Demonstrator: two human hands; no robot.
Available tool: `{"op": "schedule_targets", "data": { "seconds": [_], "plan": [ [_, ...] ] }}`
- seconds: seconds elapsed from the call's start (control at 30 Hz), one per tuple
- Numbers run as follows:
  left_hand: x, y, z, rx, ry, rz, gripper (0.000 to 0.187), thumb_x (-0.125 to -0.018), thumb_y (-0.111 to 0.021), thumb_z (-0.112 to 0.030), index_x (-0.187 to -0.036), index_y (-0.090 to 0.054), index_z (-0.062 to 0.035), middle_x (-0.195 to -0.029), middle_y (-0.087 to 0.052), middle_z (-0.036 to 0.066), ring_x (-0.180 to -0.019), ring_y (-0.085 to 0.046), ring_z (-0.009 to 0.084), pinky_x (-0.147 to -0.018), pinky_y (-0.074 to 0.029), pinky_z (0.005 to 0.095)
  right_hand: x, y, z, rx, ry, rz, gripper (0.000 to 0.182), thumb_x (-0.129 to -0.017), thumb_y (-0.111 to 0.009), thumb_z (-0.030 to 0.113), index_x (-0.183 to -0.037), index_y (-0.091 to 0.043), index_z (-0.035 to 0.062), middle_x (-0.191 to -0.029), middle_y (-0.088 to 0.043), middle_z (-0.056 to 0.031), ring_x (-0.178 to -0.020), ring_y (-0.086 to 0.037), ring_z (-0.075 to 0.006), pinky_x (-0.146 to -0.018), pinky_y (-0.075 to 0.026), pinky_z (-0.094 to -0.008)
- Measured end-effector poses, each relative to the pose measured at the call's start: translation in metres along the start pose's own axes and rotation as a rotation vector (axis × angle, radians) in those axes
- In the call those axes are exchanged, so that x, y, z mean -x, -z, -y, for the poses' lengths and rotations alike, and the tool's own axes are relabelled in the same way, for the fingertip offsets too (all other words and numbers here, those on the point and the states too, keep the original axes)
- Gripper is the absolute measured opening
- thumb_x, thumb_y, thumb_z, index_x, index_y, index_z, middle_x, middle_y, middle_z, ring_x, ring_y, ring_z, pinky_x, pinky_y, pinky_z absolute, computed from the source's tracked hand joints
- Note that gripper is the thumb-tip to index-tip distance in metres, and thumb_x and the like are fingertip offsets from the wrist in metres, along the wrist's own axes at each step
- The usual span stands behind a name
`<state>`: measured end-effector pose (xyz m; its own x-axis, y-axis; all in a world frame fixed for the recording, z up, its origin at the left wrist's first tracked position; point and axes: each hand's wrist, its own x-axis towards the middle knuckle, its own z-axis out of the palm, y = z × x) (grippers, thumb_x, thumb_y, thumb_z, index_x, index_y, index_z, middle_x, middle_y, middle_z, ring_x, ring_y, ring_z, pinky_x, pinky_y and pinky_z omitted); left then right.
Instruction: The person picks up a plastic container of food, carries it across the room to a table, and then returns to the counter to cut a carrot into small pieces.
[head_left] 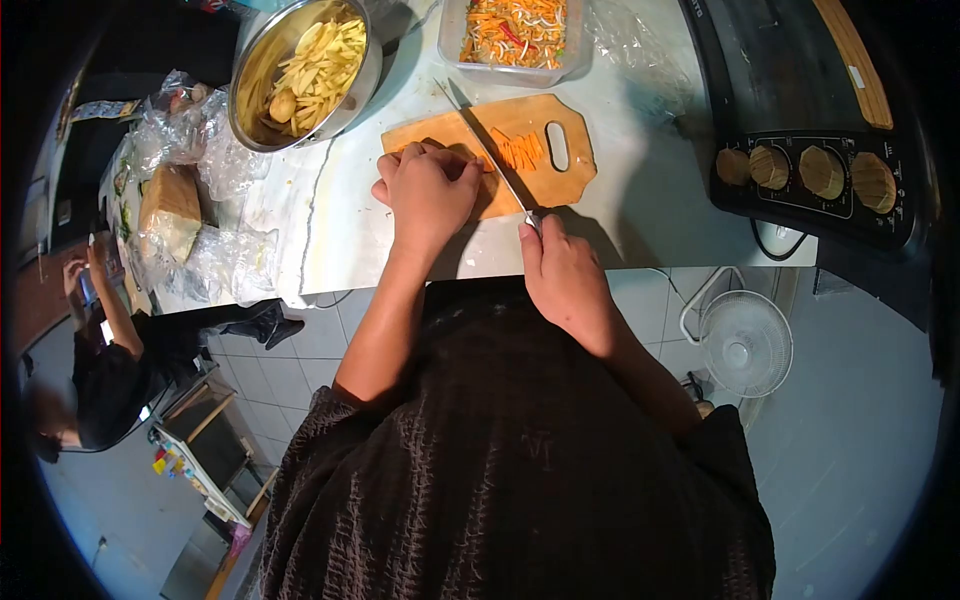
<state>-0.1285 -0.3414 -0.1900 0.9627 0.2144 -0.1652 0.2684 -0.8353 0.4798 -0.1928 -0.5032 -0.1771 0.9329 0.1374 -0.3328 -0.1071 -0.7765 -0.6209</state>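
Note:
A wooden cutting board (575, 185) with an oval handle slot lies on the counter in front of me. My right hand (568, 280) is closed around the handle of a kitchen knife (490, 150), whose blade slants across the board toward the far left. My left hand (430, 195) rests on the board's left part, its fingers curled down on carrot, mostly hidden beneath them. Cut carrot sticks (517, 151) lie to the right of the blade. The blade stands just right of my left fingertips; whether it touches carrot cannot be seen.
Beyond the board are a steel bowl (362, 85) of pale yellow cut sticks and a plastic container (515, 73) of shredded carrot mix. Plastic bags (235, 265) and a brown block (170, 205) lie left. An appliance with knobs (820, 175) stands right; another person (110, 370) is far left.

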Motion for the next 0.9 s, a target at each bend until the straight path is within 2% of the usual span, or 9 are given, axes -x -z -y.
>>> {"op": "schedule_targets", "data": {
  "seconds": [0.73,0.8,0.9],
  "plan": [
    [-0.006,0.005,-0.002,-0.009,0.051,0.121,0.027,-0.076,-0.071,-0.034,-0.078,-0.073,-0.0071,-0.092,-0.064,0.010,-0.105,-0.045,0.0345,-0.086,-0.029,0.0474,0.001,-0.005,0.010,-0.009,-0.023,0.036,0.032,-0.098,-0.046,0.027,-0.090,-0.049,-0.0041,-0.070,-0.062,-0.0276,-0.069,-0.063,-0.0453,-0.066,-0.050,-0.0527],
    [-0.006,0.004,-0.001,-0.008,0.054,0.125,0.027,-0.076,-0.071,-0.034,-0.078,-0.073,-0.0071,-0.092,-0.064,0.009,-0.105,-0.045,0.0347,-0.086,-0.029,0.0475,0.000,-0.007,0.009,-0.027,-0.004,0.008,0.032,-0.100,-0.044,0.027,-0.090,-0.046,-0.0036,-0.067,-0.060,-0.0278,-0.067,-0.059,-0.0477,-0.065,-0.046,-0.0553],
    [-0.007,0.001,0.003,-0.004,0.020,0.087,0.027,-0.076,-0.071,-0.034,-0.078,-0.073,-0.0073,-0.092,-0.064,0.009,-0.105,-0.045,0.0346,-0.085,-0.029,0.0472,-0.002,-0.004,0.011,-0.012,-0.002,0.004,0.032,-0.100,-0.044,0.026,-0.089,-0.046,-0.0036,-0.067,-0.060,-0.0273,-0.066,-0.059,-0.0473,-0.064,-0.046,-0.0552]
  ]
}}
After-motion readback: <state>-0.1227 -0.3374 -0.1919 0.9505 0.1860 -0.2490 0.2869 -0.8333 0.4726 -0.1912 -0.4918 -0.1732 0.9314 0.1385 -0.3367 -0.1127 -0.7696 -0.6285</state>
